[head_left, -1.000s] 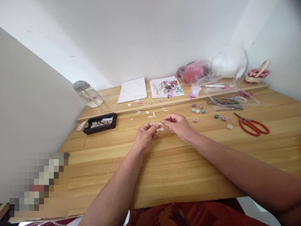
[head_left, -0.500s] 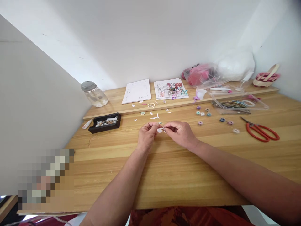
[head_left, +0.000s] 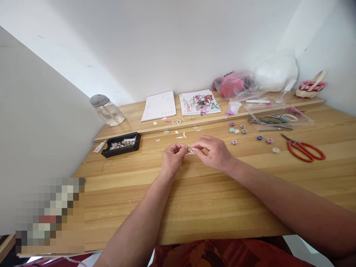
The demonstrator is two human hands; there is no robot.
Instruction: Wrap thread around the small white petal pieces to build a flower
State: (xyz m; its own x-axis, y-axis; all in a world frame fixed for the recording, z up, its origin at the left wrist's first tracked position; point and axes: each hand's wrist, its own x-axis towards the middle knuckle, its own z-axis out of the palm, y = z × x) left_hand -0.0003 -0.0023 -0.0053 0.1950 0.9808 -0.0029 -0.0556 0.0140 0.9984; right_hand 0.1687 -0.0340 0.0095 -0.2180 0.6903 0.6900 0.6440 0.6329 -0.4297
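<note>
Near the middle of the wooden table [head_left: 133,207], both hands meet over a small white petal-shaped piece [head_left: 189,152]. My left hand [head_left: 174,157] is closed, thumb and forefinger pinching the piece from the left. From the right, my right hand [head_left: 213,152] has its fingertips pinched at the piece's other side; the exact hold, and any thread there, is too small to make out. Just beyond the hands lie several loose white cut-out pieces [head_left: 181,136], among them a green-edged leaf shape [head_left: 166,132].
Left stand a black bead tray [head_left: 122,148], a small white tube [head_left: 99,147] and a lidded bottle [head_left: 107,111]. Papers [head_left: 160,105] lie on the back ledge. To the right are several thread bobbins [head_left: 260,137], red-handled scissors [head_left: 304,150], a clear plastic box [head_left: 280,118] and a small basket [head_left: 310,89].
My right hand has lifted slightly, its fingertips shifting at the white piece, which now shows less of its face. My left hand keeps its pinch. The whole view has shifted a little.
</note>
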